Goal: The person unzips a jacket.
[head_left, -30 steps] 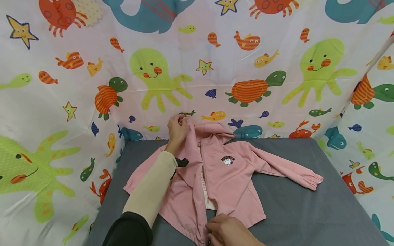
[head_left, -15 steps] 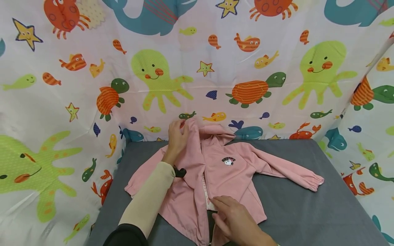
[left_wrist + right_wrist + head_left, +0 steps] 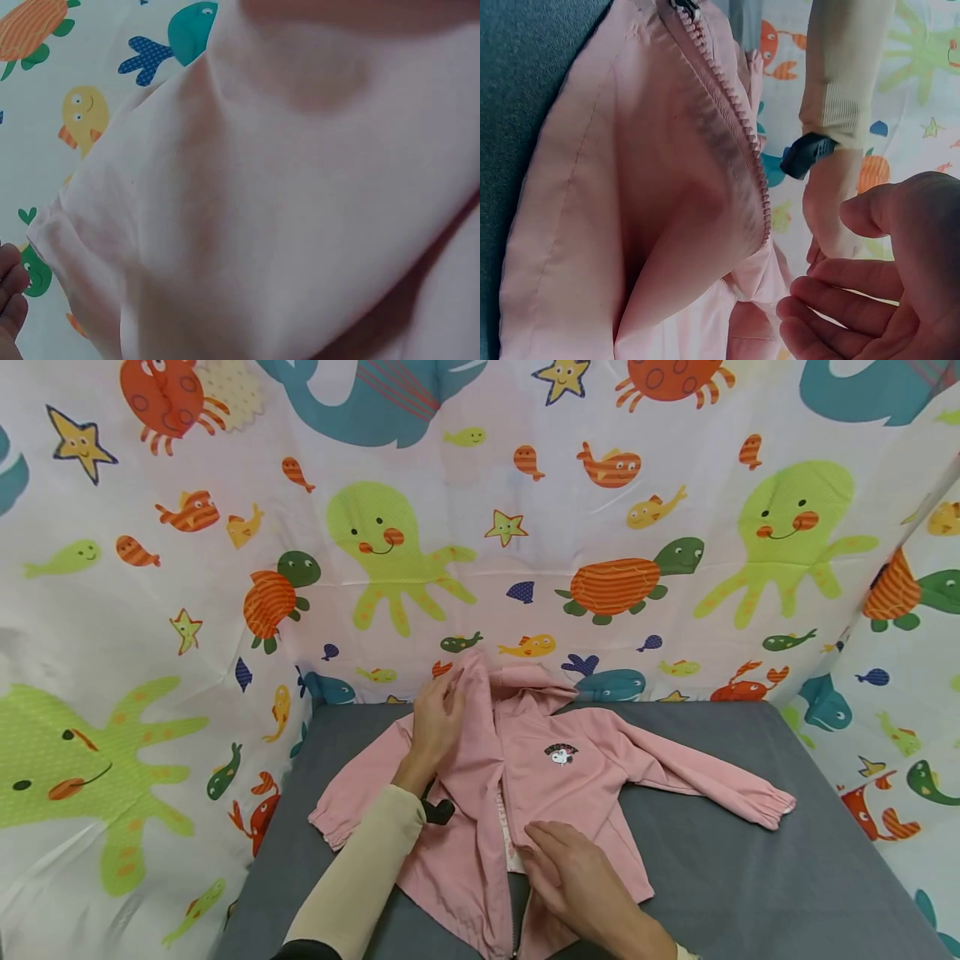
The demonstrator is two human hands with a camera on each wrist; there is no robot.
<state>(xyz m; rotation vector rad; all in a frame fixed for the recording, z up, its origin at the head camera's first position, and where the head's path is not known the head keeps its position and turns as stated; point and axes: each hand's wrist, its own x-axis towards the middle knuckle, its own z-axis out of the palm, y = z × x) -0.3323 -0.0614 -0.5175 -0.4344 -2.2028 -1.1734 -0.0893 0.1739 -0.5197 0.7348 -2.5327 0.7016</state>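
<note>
The right hand [image 3: 572, 883] has moved off the zip's [image 3: 766, 201] lower end and up the jacket's [image 3: 581, 802] front, fingers loosely extended, leaving the zip unheld. The left hand [image 3: 435, 717] is at the hood [image 3: 476, 693]; its grip cannot be told. The jacket lies on the tabletop [image 3: 723, 881].

The jacket [image 3: 551, 802] is smooth matt cloth, the tabletop [image 3: 720, 877] matt fabric, the backdrop [image 3: 450, 485] faintly glossy cloth.

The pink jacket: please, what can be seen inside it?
Inside the pink jacket, a strip of pale patterned cloth, perhaps its lining, shows through the narrow front opening. The jacket's own front covers the rest, so I cannot tell what else is inside.
</note>
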